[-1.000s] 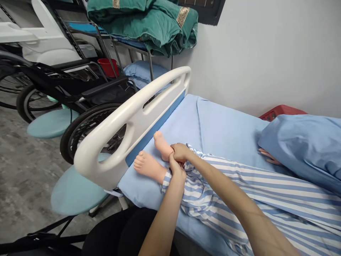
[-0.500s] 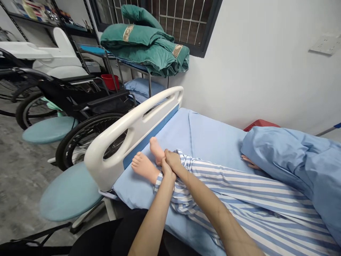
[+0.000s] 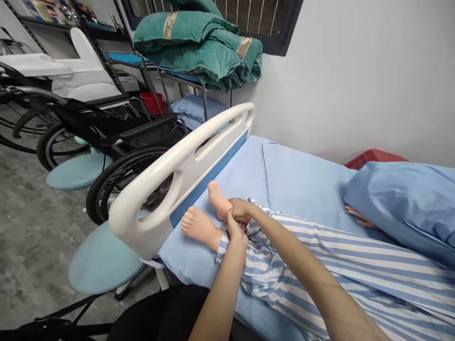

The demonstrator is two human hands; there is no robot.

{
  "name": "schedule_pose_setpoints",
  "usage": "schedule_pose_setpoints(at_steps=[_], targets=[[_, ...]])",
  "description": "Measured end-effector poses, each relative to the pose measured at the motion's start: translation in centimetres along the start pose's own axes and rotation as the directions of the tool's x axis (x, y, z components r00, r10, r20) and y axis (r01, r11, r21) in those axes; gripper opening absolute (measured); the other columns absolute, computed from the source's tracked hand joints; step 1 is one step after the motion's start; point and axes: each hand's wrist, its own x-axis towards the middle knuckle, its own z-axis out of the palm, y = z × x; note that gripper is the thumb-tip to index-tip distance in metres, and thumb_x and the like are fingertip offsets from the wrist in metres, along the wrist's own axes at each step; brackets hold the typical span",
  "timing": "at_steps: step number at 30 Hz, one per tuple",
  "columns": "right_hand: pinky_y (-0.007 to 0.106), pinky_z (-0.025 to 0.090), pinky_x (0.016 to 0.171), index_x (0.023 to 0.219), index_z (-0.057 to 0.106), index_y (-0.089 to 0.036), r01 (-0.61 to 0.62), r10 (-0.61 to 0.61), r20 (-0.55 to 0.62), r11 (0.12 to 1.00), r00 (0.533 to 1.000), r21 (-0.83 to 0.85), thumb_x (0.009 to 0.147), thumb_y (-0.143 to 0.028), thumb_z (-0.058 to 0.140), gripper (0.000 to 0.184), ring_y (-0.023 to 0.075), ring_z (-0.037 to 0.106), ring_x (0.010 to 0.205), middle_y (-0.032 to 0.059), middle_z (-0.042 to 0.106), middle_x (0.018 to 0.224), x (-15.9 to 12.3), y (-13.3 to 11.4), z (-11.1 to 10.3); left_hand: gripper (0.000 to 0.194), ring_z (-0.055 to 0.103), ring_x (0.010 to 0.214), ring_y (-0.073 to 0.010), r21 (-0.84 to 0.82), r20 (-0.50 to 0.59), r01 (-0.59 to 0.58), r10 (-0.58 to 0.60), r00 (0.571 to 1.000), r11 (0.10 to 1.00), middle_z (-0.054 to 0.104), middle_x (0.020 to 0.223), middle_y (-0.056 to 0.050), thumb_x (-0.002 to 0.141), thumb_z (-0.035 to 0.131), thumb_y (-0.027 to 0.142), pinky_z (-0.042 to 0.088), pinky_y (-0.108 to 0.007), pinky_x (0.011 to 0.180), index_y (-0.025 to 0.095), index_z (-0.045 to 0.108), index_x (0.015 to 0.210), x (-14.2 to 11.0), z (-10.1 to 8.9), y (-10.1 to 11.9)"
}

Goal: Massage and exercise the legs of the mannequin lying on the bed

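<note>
A training manikin in blue-and-white striped trousers (image 3: 320,265) lies on a bed with a light blue sheet (image 3: 284,175). Its two bare feet point toward the white footboard (image 3: 170,166). My right hand (image 3: 241,209) is wrapped round the ankle of the far foot (image 3: 217,199). My left hand (image 3: 237,233) is pinched on the striped trouser cuff at that same ankle, beside the near foot (image 3: 199,226). A blue quilt (image 3: 405,203) covers the manikin's upper body, and one manikin hand (image 3: 357,217) shows at its edge.
A black wheelchair (image 3: 117,142) stands beyond the footboard, with round pale blue stools (image 3: 95,260) beside it. A metal rack holds folded green blankets (image 3: 202,42), a blue pillow and a red bucket (image 3: 152,102). A red basket (image 3: 373,157) sits by the white wall.
The view shifted slightly; both hands stay on the far ankle and cuff, with the foot held in about the same place.
</note>
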Motion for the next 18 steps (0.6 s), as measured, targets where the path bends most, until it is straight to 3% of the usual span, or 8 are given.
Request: schedule_pose_setpoints(at_steps=[4,8,12,15,18], targets=[[0.025,0.048,0.072,0.106,0.069,-0.013,0.137,-0.132,0.057,0.987,0.990,-0.087,0.069,-0.034,0.069,0.043,0.0217,0.068,0.087,0.0103,0.074,0.098,0.6,0.4,-0.5,0.021,0.069,0.101,-0.0228,0.009,-0.028,-0.006,0.006,1.000,1.000,0.069,0.099,-0.013,0.089,0.052,0.035,0.057,-0.029,0.080,0.017,0.061,0.096,0.0,0.3,-0.4],[0.028,0.049,0.076,0.109,0.067,-0.016,0.172,-0.188,-0.041,0.952,0.981,-0.254,0.073,-0.035,0.065,0.041,0.0254,0.068,0.094,0.0125,0.073,0.106,0.2,0.4,-0.6,0.021,0.067,0.104,-0.0245,0.048,-0.019,-0.011,0.012,1.000,0.999,0.069,0.099,-0.013,0.091,0.048,0.036,0.058,-0.034,0.085,0.018,0.060,0.094,-0.2,0.5,-0.7],[0.035,0.050,0.077,0.112,0.061,-0.016,0.102,-0.202,-0.207,0.905,0.957,-0.413,0.080,-0.035,0.059,0.037,0.0292,0.069,0.094,0.0150,0.072,0.105,-0.9,0.2,0.2,0.032,0.064,0.110,-0.0336,0.279,0.070,-0.237,0.226,0.972,0.931,0.066,0.095,-0.015,0.094,0.039,0.044,0.058,-0.050,0.085,0.023,0.061,0.102,0.0,-0.7,2.3],[0.035,0.050,0.079,0.117,0.055,-0.015,0.013,-0.165,-0.308,0.897,0.937,-0.442,0.089,-0.040,0.054,0.037,0.0278,0.070,0.092,0.0153,0.071,0.102,-1.7,-0.1,1.5,0.041,0.054,0.124,-0.0364,0.347,0.101,-0.427,0.419,0.902,0.835,0.064,0.105,-0.017,0.095,0.030,0.051,0.052,-0.057,0.094,0.027,0.056,0.116,0.6,-2.3,6.1],[0.031,0.050,0.077,0.116,0.050,-0.014,-0.050,-0.149,-0.417,0.902,0.897,-0.429,0.093,-0.047,0.051,0.040,0.0250,0.070,0.093,0.0160,0.070,0.105,-2.3,-0.4,3.0,0.044,0.040,0.137,-0.0360,0.466,0.132,-0.689,0.727,0.674,0.554,0.059,0.119,-0.019,0.096,0.022,0.050,0.042,-0.059,0.105,0.027,0.053,0.117,0.9,-3.3,8.2]])
